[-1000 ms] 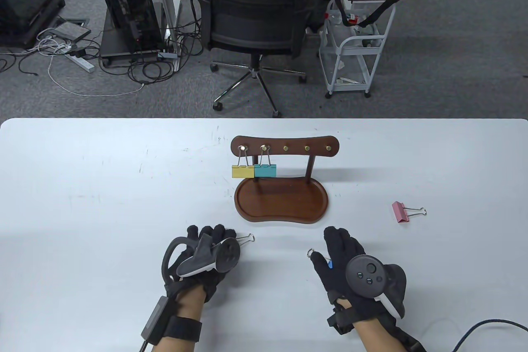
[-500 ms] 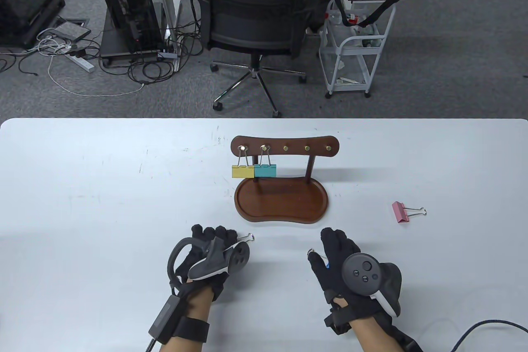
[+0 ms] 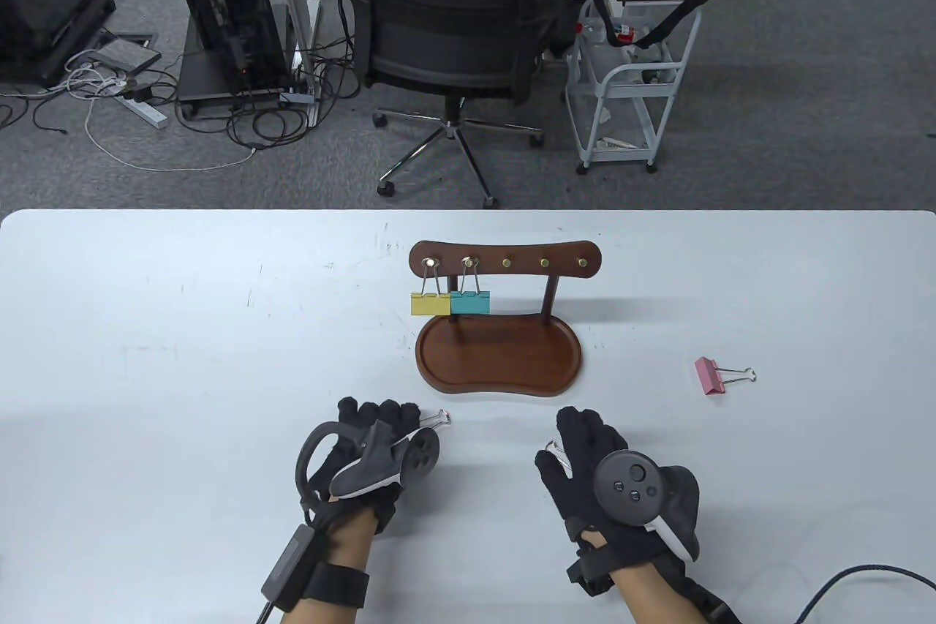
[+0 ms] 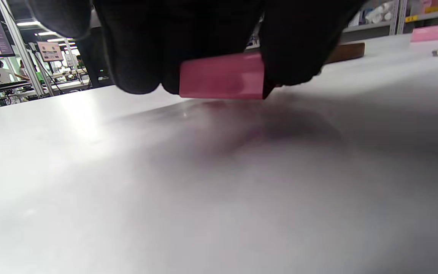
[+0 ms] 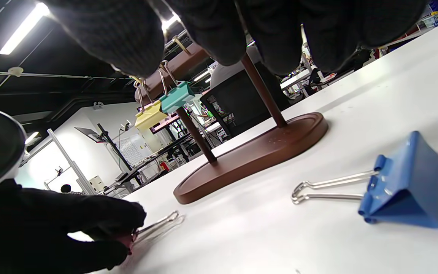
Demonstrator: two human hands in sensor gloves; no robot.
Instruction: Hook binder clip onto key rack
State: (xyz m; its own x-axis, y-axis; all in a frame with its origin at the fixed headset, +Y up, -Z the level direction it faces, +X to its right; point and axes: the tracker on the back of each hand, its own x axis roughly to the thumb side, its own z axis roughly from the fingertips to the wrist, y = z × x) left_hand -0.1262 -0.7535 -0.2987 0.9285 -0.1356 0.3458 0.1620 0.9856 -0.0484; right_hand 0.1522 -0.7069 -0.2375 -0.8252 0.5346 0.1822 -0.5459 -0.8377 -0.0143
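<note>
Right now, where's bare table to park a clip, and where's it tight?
Bare: the wide stretch left of the key rack, and the strip between its tray and the loose pink clip. Tight: the near centre, where the left hand pinches a pink clip and the right hand hovers over the blue clip.

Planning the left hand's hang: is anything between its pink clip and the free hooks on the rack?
Nothing visible. The left hand pinches the pink clip at table level; bare table lies before the rack.
</note>
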